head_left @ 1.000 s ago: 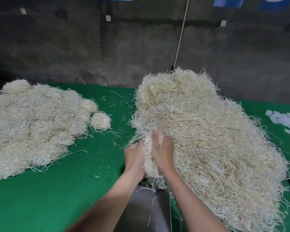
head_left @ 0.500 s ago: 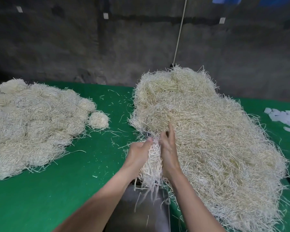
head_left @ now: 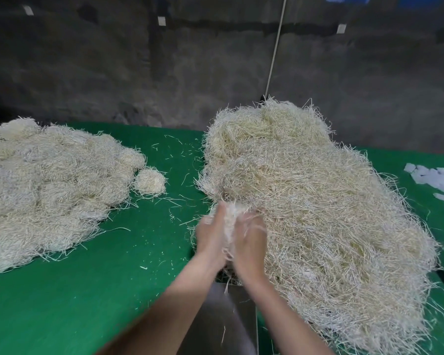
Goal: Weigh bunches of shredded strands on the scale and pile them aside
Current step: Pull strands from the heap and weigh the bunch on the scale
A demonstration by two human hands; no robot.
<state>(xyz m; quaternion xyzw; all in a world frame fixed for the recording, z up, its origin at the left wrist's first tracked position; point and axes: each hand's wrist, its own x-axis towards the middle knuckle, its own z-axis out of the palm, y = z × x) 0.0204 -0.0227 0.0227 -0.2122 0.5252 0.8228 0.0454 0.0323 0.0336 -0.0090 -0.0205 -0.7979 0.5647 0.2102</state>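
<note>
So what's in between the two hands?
A bunch of pale shredded strands, sandwiched between the left hand and the right hand; the head view shows it.

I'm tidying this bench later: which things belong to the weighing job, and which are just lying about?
In the job: left hand, right hand, bunch held between them, big heap, pile of bunches, scale pan.
Lying about: white scraps, wall cord, stray strands.

Dark stained concrete wall (head_left: pixel 87 73), white cord (head_left: pixel 275 51) down it, green-covered table (head_left: pixel 62 303).
</note>
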